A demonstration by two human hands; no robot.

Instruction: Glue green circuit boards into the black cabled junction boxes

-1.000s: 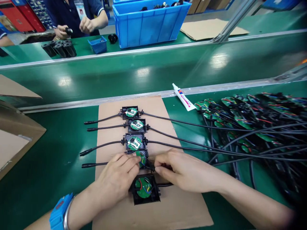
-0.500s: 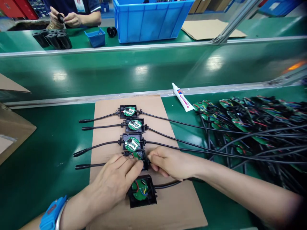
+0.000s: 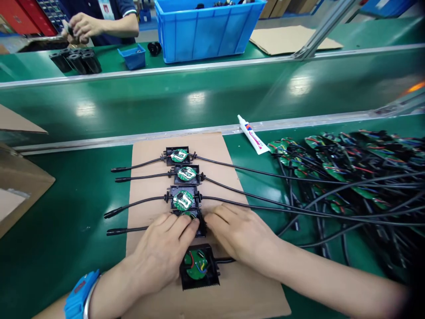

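Note:
Several open black plastic housings with round green circuit boards lie in a column on a cardboard sheet (image 3: 252, 292). My left hand (image 3: 162, 252) grips the fourth housing from the back (image 3: 201, 228), its thumb and fingers closed over the board (image 3: 191, 214). My right hand (image 3: 242, 235) is closed at that housing's right edge, its fingertips pinched on the black cable, which they mostly hide. Nearest me lies another housing (image 3: 199, 283), its board (image 3: 196, 264) showing red, yellow and blue wires. The three farther boards, such as the third (image 3: 183, 200), show a white looped strip.
Wired green boards and black cables (image 3: 352, 177) are heaped on the right. A white tube (image 3: 253, 135) lies beyond the cardboard. At left stands a cardboard box (image 3: 26, 190). Across the divider are a blue crate (image 3: 206, 33), black cylinders (image 3: 78, 61) and a co-worker's hands (image 3: 84, 27).
My right hand has turned flatter and shifted slightly, its fingers still at the fourth housing's right edge. My left hand stays nearly in place. The co-worker's hands have moved left.

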